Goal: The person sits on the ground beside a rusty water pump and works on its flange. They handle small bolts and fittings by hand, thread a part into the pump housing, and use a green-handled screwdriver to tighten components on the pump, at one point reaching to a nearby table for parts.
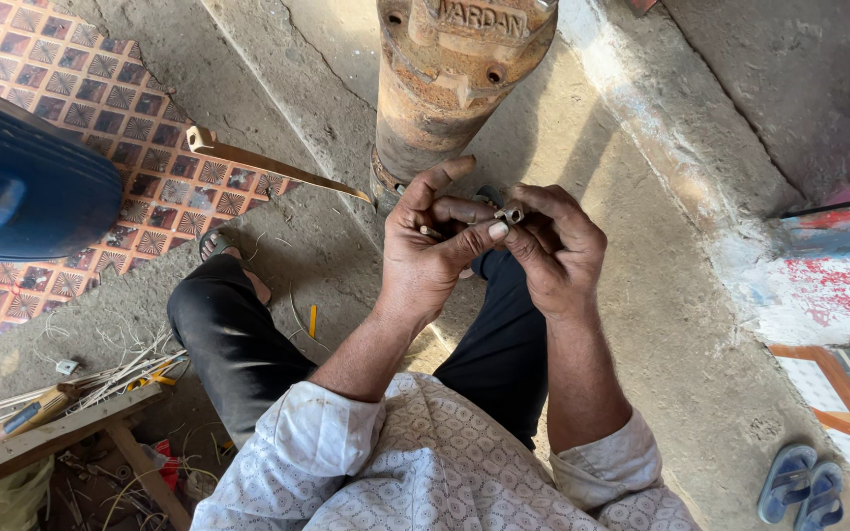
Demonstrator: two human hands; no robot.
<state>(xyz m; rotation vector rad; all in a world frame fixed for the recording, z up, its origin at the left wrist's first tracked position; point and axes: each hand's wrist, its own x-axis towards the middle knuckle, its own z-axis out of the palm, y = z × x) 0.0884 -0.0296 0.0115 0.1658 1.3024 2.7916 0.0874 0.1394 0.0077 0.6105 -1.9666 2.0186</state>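
from my remote seat i saw the right hand (pixel 555 246) pinching a small metal fitting (pixel 512 213) between thumb and fingertips, held in the air above the lap and just in front of the rusty pump (pixel 450 74). the left hand (pixel 435 246) was curled shut against it, thumb pressed near the fitting, with what looked like a thin pin (pixel 432 233) caught in its fingers; i could not tell exactly what that piece was.

my judgement of the risk: the fitting was tiny and gripped only at the tips, so a slip of the thumb could have dropped it between the legs onto the rough concrete (pixel 641 324), where it might have rolled out of sight among the scattered wire scraps (pixel 125 369). the pin could have slid free the same way if the left fingers had loosened. the two hands were crowded together, so either could have knocked the other's piece.

counted: one fitting, one pin, one pump. one long flat blade (pixel 277 164) lay near the pump's base, one yellow bit (pixel 312 321) on the ground by the knee. two blue sandals (pixel 803 485) sat at the lower right, one hammer (pixel 27 415) and one wooden stand (pixel 56 438) at the lower left, one blue seat (pixel 27 187) over the patterned tiles (pixel 81 79).
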